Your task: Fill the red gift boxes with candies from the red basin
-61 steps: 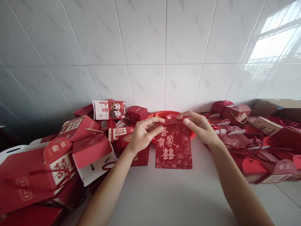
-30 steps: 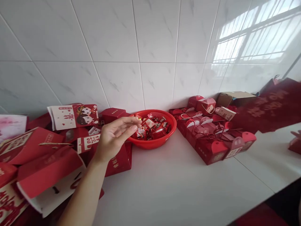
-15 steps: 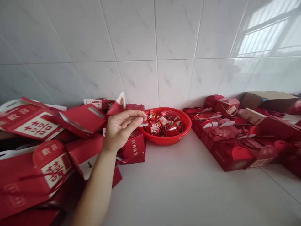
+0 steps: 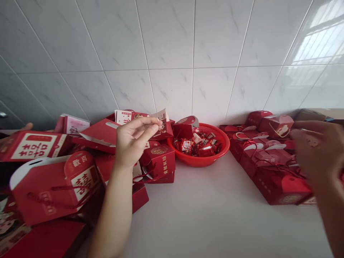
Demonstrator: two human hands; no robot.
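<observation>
Head: basin (image 4: 199,160) between red boxes (image 4: 271,186)

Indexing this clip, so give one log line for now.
left hand: grip unclear, left of red plastic basket | right hand: blurred, near red cardboard boxes | basket: small red-wrapped packets inside

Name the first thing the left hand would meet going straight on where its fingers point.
Likely the red cardboard box with a raised cream flap, though depth is unclear; the left hand might pass in front and meet the round red plastic basin.
</observation>
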